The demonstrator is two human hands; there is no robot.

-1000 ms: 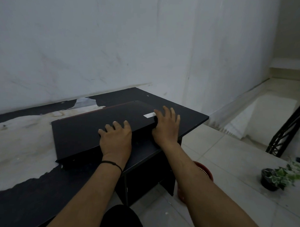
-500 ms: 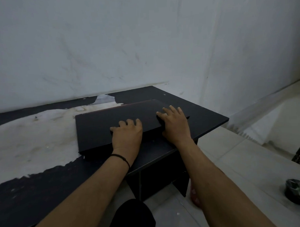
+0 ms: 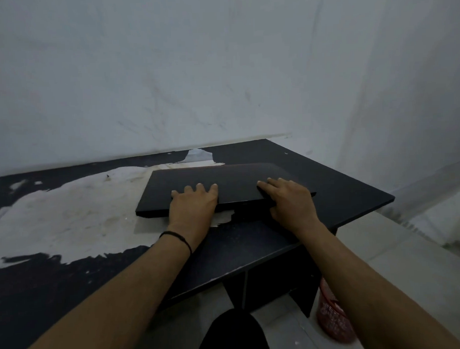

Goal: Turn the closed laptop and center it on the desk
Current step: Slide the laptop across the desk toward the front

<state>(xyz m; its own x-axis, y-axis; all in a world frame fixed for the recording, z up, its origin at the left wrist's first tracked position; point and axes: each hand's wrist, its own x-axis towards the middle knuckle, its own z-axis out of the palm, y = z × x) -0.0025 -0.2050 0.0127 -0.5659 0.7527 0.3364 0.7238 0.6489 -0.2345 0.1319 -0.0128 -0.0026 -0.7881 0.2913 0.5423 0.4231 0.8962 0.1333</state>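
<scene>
A closed black laptop (image 3: 213, 182) lies on the dark desk (image 3: 341, 188), its long side facing me, toward the desk's right part. My left hand (image 3: 192, 207) grips the laptop's near edge around the middle, fingers on the lid. At the near right corner my right hand (image 3: 290, 202) holds the laptop, fingers laid over the lid. The near edge looks slightly raised off the desk. A black band circles my left wrist.
The desk top has a large worn white patch (image 3: 68, 216) on its left and middle. A white wall (image 3: 220, 70) runs right behind the desk. A red basket (image 3: 333, 319) stands on the tiled floor by the desk's right leg.
The laptop has slid left along the desk with both hands on it, and it now partly covers the white patch. The white sticker on the lid is hidden now.
</scene>
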